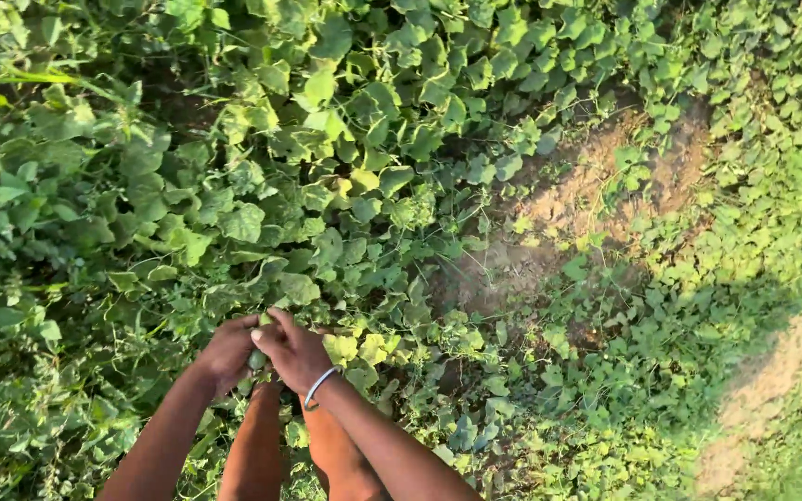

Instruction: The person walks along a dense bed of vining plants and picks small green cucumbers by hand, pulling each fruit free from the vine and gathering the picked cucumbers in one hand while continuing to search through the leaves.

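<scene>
Both hands meet low in the view, over a dense bed of vines. The left hand and the right hand close together around a small pale green fruit, which sits between them, only a sliver of it showing (the rest is hidden by the hands). The right fingers curl over the top of the fruit and press against it; the left fingers wrap it from the other side, touching the right hand. A thin metal bangle circles the right wrist. Under the forearms the person's bare legs stand among the leaves. To the right, a patch of bare soil opens between the vines, well apart from the hands.
</scene>
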